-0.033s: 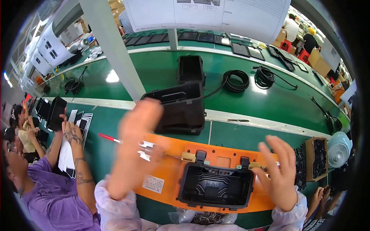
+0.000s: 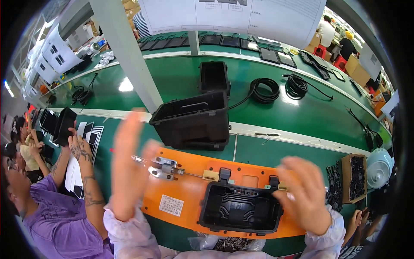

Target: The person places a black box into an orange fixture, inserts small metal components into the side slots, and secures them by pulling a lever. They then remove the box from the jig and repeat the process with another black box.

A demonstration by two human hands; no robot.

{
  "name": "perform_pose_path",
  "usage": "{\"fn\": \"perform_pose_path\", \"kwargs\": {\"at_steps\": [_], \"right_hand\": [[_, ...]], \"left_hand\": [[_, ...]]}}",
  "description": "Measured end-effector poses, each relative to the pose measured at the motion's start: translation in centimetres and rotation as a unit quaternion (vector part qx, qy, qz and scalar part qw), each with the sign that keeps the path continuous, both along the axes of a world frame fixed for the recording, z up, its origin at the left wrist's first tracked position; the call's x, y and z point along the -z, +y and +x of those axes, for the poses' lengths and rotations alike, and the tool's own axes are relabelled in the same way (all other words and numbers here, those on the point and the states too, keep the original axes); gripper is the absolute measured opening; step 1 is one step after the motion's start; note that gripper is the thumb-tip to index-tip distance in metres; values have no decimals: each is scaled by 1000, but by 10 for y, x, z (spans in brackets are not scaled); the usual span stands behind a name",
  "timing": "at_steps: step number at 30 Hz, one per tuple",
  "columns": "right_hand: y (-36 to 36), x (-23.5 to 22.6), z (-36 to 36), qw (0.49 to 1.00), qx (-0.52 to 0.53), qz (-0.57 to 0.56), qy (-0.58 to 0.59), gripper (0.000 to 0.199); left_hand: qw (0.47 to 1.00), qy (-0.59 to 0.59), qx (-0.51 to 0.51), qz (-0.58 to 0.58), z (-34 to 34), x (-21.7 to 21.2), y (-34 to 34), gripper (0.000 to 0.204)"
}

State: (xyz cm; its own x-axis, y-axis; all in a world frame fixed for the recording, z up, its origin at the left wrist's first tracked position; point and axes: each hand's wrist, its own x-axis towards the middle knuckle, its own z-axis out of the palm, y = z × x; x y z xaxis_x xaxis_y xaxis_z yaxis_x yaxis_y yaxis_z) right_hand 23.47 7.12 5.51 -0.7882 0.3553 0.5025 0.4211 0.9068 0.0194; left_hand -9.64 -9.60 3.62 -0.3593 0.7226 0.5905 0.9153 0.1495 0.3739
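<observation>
A black plastic box [image 2: 241, 209] with an open top sits on an orange fixture board [image 2: 189, 216]. Left of it a metal toggle clamp [image 2: 166, 168] is fixed to the board, its rod reaching a tan block [image 2: 210, 175] at the box's hinge side. My left hand [image 2: 127, 168] is raised beside the clamp's handle end, blurred, with thumb and fingers apart and nothing seen in it. Over the board's right end hovers my right hand [image 2: 304, 194], slightly blurred, fingers apart. It hides most of the hardware there, and its thumb is near the box's right corner.
Larger black housings [image 2: 194, 121] stand behind the board. Coiled black cables [image 2: 264, 90] lie on the green shelf. At right are a carton of black parts [image 2: 357, 177] and a pale blue fan [image 2: 379, 168]. A co-worker in purple [image 2: 64, 216] handles a black box at left.
My left hand has moved left, uncovering the toggle clamp and the label side of the board. My right hand has shifted left toward the box, its fingers lower. The box has stayed put.
</observation>
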Motion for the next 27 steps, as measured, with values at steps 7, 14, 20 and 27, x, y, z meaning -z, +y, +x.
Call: {"fn": "perform_pose_path", "kwargs": {"at_steps": [7,14,20,27], "right_hand": [[-7,27,-67,944,-295,-134,-61,50],[-6,33,-68,936,-276,-216,-38,41],[-1,33,-68,930,-262,-255,-26,37],[-2,34,-69,932,-257,-254,-15,37]], "left_hand": [[843,-468,-193,182,-90,65,-61,60],[703,-622,41,342,-80,43,-58,55],[835,-453,82,302,-51,5,-37,49],[966,-216,92,108,11,-11,-18,39]]}}
